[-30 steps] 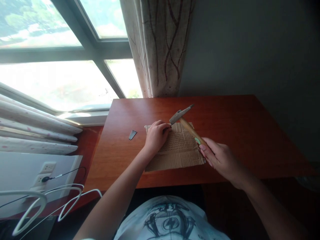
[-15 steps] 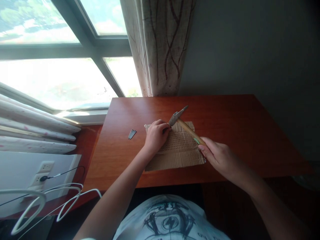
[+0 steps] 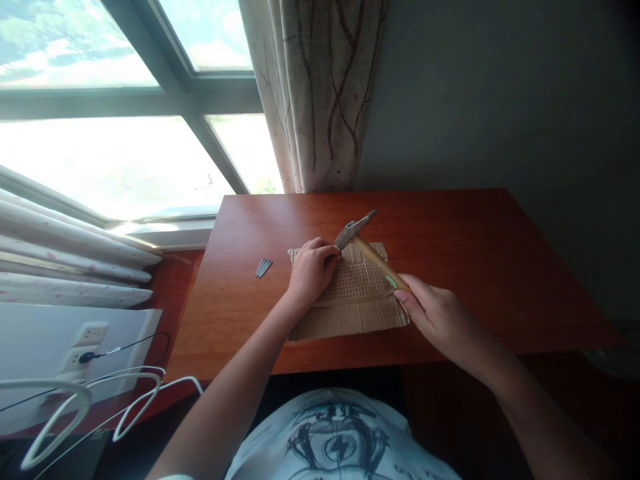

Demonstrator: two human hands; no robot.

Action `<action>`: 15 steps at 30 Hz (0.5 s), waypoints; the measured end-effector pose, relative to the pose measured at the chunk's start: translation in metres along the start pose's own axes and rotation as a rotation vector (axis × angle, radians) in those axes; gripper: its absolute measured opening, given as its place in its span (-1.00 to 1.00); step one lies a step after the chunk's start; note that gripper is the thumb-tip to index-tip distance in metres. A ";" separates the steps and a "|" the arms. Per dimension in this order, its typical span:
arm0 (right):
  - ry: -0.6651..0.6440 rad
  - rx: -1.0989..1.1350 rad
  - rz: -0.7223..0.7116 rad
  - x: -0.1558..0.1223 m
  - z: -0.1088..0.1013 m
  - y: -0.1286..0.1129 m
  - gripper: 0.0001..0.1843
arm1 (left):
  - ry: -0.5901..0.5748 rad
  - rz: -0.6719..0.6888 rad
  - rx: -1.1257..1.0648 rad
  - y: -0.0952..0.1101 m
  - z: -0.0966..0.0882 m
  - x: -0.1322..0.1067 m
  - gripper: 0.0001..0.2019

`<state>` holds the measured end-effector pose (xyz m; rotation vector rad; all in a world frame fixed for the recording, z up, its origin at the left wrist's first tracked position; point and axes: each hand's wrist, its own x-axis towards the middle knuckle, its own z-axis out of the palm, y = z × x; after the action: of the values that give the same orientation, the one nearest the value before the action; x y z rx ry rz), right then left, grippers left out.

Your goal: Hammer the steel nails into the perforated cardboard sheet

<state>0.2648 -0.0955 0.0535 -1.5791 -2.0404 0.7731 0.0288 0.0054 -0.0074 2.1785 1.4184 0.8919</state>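
Observation:
A flat piece of cardboard dotted with rows of small holes lies on the red-brown wooden table. My left hand rests on its left part with the fingers pinched together by the hammer's head; what they pinch is too small to see. My right hand is wrapped round the wooden handle of a hammer. The hammer's metal head hangs just over the cardboard's far edge, right beside my left fingertips.
A small bundle of nails lies on the table left of the cardboard. A patterned curtain hangs behind the table beside a window. White cables and a wall socket are at the lower left.
The hammer's head has dropped a little and shifted left, closer to my left fingertips. My left hand has stayed in place on the cardboard.

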 end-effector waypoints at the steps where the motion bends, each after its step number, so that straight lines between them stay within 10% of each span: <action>1: 0.002 -0.002 -0.002 0.000 0.001 0.000 -0.72 | -0.002 0.001 0.004 0.000 0.000 0.000 -0.87; 15: 0.040 -0.035 -0.029 0.001 0.005 -0.002 -0.67 | -0.031 0.012 0.055 0.001 -0.001 0.002 -0.89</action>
<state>0.2599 -0.0954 0.0512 -1.5673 -2.0539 0.6936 0.0291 0.0067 -0.0053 2.2335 1.4335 0.8291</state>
